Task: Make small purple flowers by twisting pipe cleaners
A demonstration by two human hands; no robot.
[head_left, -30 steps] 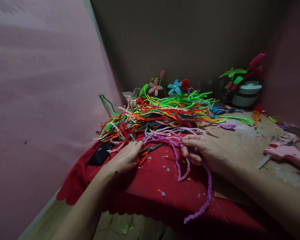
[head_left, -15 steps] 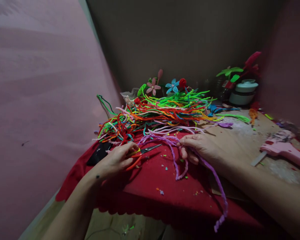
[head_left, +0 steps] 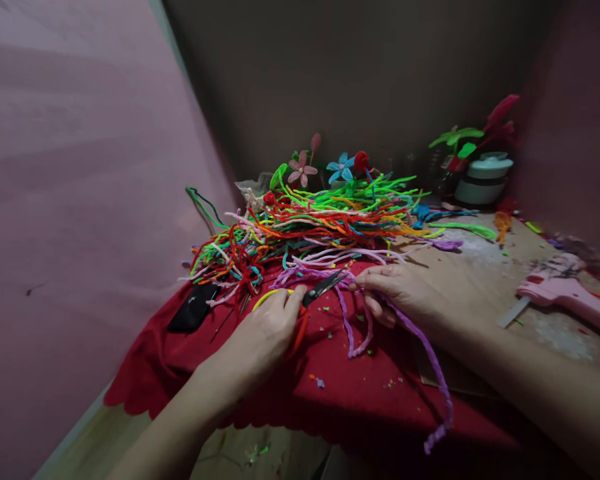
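My left hand [head_left: 275,317] is closed on a pair of scissors [head_left: 324,287] with yellow and orange-red handles. Their dark blades point right, toward the fingertips of my other hand, and lie over or beside the purple strands. My right hand [head_left: 383,290] pinches purple pipe cleaners [head_left: 433,357]; one long piece hangs from it past the table's front edge, and bent loops droop just left of it. More purple pipe cleaners run left from the pinch along the red cloth [head_left: 280,393]. Whether the blades touch a strand I cannot tell.
Behind my hands lies a big heap of multicoloured pipe cleaners [head_left: 330,220], with fuzzy flowers [head_left: 341,168] at its back. A black phone-like object [head_left: 194,308] is at left. A pink glue gun [head_left: 563,293] rests on cardboard [head_left: 480,267] at right, before a pale green jar [head_left: 484,179].
My left hand has brought the scissors rightward, up to the purple strands near my right hand, with the fingers now further over the handles. My right hand keeps its pinch.
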